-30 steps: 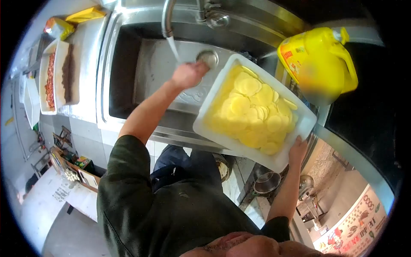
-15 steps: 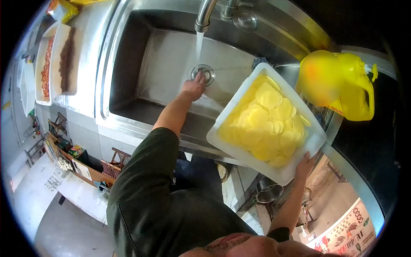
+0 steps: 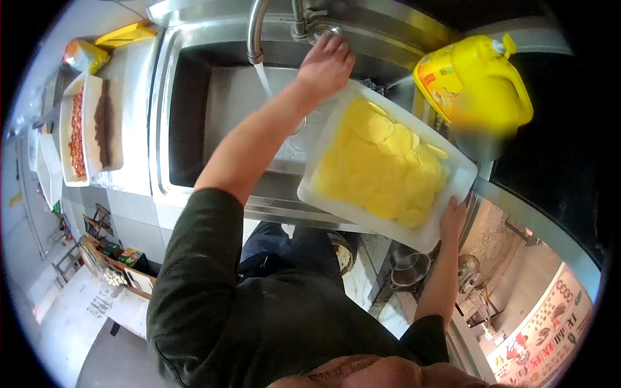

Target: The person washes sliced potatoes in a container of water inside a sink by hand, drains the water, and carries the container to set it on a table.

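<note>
My left hand [image 3: 325,68] reaches over the sink to a round metal disc [image 3: 323,31] beside the tap. Its fingers are stretched out and slightly bent at the disc's near edge, without a visible grip. My right hand [image 3: 453,218] is wrapped around the near right rim of a white plastic tub [image 3: 420,242]. Inside lie many thin, round, pale yellow slices [image 3: 388,168], which look like potato, in liquid. The tub sits over the right part of the sink [image 3: 223,103]. Water runs from the tap [image 3: 255,39]; my left forearm partly hides the drain [image 3: 299,126].
A yellow jug [image 3: 446,74] with a handle stands beyond the tub's right side. On the left counter is a white tray [image 3: 66,129] with reddish and brown food. A yellow packet [image 3: 87,57] lies behind it. A metal pot [image 3: 409,268] stands below the tub.
My left hand has moved from the drain up to the disc beside the tap. My right hand still holds the tub's rim. The whole view has shifted, and water still runs.
</note>
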The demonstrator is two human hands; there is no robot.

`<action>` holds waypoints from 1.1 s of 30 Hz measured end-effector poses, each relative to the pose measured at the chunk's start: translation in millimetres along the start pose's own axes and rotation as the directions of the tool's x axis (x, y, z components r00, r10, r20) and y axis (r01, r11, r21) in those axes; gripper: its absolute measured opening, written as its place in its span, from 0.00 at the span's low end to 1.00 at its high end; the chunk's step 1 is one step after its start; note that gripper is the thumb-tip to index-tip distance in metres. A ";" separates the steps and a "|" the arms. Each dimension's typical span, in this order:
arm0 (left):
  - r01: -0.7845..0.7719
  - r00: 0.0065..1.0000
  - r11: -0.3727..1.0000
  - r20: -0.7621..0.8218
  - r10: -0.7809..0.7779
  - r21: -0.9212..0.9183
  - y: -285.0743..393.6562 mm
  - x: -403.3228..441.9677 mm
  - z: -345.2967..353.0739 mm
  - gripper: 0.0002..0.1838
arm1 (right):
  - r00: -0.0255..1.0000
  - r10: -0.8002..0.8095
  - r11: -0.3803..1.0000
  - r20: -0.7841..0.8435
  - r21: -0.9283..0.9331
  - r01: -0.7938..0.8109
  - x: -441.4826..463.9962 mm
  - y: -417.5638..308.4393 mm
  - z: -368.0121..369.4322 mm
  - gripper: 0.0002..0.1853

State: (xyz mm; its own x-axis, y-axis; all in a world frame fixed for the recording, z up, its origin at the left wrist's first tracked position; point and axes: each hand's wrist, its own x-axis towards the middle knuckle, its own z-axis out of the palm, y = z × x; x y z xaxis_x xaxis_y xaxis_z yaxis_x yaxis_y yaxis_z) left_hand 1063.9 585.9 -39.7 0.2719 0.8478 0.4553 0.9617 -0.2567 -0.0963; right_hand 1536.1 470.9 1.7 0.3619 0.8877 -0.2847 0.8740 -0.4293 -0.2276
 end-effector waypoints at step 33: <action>0.599 0.790 0.601 0.514 -0.335 -0.529 51.3 -37.9 -15.0 0.20 | 0.999 0.009 0.991 0.048 0.134 -0.015 -11.5 -20.3 -11.3 0.25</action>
State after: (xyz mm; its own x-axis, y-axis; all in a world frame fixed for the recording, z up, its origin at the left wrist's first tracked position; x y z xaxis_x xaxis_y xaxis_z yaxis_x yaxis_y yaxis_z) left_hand 1102.5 533.6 -48.7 -0.0889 0.9940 -0.0635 0.7218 0.1082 0.6836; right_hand 1517.8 471.4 20.1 0.3535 0.8749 -0.3311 0.8170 -0.4612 -0.3463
